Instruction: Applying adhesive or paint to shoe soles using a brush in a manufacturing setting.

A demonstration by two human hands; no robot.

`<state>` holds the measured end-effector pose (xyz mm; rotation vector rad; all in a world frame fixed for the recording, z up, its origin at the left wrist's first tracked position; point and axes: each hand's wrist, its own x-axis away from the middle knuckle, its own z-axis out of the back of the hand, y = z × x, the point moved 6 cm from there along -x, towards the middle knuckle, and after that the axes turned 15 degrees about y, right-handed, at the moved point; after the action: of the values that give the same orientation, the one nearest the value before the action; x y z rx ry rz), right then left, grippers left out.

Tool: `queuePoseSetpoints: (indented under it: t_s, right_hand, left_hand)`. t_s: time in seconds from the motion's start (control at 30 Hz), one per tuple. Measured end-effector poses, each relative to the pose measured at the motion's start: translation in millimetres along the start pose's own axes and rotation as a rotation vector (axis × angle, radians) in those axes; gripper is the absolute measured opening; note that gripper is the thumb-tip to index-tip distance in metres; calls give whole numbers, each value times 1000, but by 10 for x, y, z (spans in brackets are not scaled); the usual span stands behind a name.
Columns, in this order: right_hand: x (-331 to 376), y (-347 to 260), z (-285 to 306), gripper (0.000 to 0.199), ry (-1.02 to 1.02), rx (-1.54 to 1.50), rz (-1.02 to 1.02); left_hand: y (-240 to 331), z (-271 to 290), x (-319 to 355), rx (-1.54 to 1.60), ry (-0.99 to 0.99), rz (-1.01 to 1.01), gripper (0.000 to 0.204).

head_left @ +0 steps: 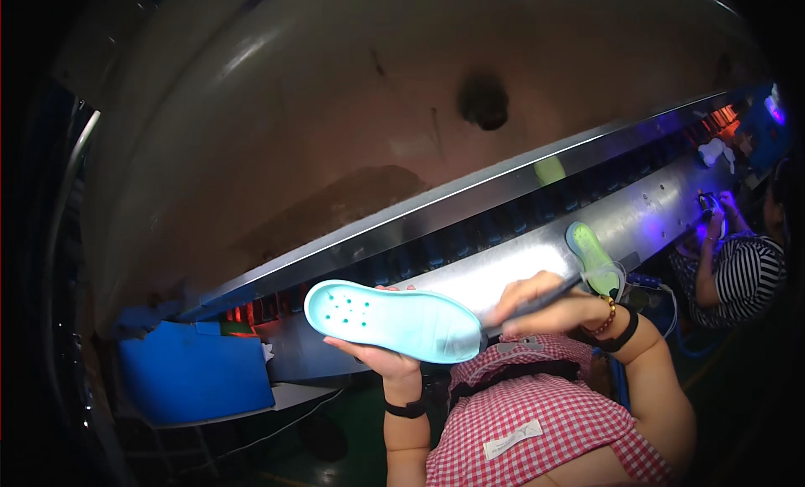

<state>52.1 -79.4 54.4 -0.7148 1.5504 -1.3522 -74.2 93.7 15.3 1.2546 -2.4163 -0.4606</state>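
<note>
A pale turquoise shoe sole [394,319] lies tilted in my left hand [381,353], which grips it from beneath with the fingers showing at its far edge. Small dark green dots mark its wider, left end. My right hand [549,307] is closed around a dark-handled tool [545,301] that looks like a brush. Its dark tip is close to the right end of the sole; motion blur leaves unclear whether they touch. Just beyond my right wrist, a yellow-green sole with a blue rim [594,256] rests on the metal ledge.
The metal ledge [511,277] runs beside a dark conveyor [419,256], where another yellow-green piece [550,170] lies. A blue box-like panel [193,369] stands at the left. A co-worker in a striped top [742,273] works at the right. Cables hang near my right arm.
</note>
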Motion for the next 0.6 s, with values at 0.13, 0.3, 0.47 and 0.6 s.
queuePoseSetpoints:
  t_s: [0.13, 0.3, 0.47, 0.6]
  right_hand:
    - [29, 94, -167, 24, -62, -16, 31]
    - [-16, 284, -130, 21, 59, -442, -235]
    - [56, 410, -358, 17, 291, -867, -471]
    - [79, 184, -290, 19, 91, -313, -142]
  left_hand:
    - [13, -76, -14, 1, -69, 24, 81]
    - [58, -260, 52, 15, -176, 108, 83]
    - [-308, -308, 469, 4, -48, 138, 74]
    - [-278, -107, 326, -137, -159, 192, 71]
